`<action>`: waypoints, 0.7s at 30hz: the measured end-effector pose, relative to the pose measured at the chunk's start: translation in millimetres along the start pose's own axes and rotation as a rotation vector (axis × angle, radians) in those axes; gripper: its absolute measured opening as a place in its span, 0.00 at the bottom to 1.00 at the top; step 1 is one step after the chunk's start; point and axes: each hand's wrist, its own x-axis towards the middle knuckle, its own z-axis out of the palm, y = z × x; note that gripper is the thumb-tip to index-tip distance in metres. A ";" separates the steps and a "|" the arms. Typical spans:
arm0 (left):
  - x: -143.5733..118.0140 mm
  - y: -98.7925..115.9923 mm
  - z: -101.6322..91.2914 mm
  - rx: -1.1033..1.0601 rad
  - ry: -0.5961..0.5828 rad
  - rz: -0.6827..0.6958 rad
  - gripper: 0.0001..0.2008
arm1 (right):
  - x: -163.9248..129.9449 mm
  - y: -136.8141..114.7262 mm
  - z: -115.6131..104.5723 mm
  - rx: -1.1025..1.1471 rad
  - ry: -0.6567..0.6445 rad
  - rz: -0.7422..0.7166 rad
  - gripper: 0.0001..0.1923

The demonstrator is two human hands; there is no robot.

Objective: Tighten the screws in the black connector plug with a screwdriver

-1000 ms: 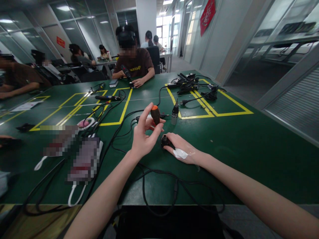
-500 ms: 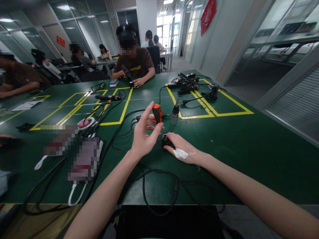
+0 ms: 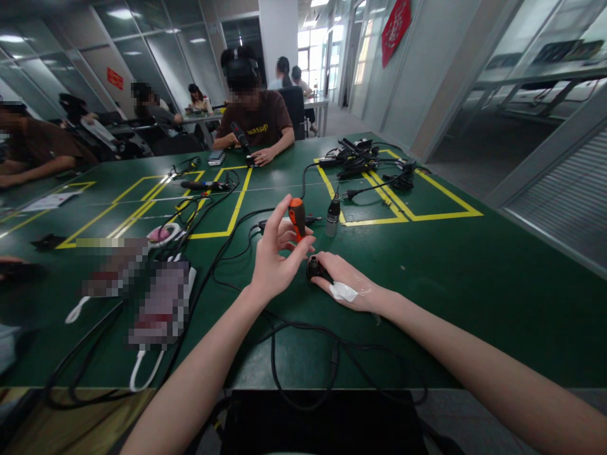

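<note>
Pinching: left hand (image 3: 275, 262) on ribbed orange screwdriver handle (image 3: 297, 217) | right hand (image 3: 348, 284) clasping round black connector (image 3: 313, 268) | smooth green table (image 3: 474, 284)

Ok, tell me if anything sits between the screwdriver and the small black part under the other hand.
Nothing visible does. The left hand holds the screwdriver upright just above the small black part, which the right hand pins to the table.
</note>
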 end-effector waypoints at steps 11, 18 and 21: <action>1.5 3.6 -2.4 0.147 0.050 0.009 0.36 | -0.1 -1.1 0.1 -0.012 -0.001 0.003 0.12; 0.3 1.6 -2.0 0.057 0.000 0.016 0.38 | 0.2 1.3 1.1 -0.004 0.006 -0.009 0.12; -0.5 -1.4 -2.3 0.020 -0.015 0.024 0.36 | 0.5 1.2 0.4 -0.001 -0.008 -0.003 0.12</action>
